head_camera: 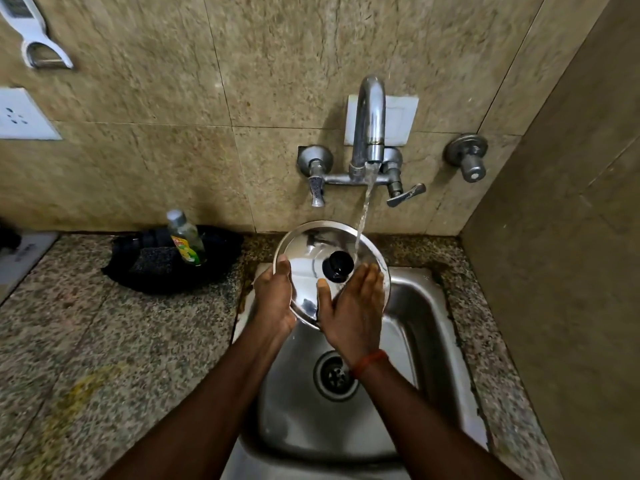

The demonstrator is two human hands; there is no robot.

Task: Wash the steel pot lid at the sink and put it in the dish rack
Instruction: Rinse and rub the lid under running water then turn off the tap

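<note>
Your left hand [275, 299] grips the wet lid [304, 247] by 1 edge, right hand [353, 306] flat-fingered on top; it could slip into the sink [415, 341].

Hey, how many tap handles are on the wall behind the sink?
3: a left lever just left of the spout, a right lever just right of it, and a round knob further right, apart from the mixer. None looks hidden.
</note>
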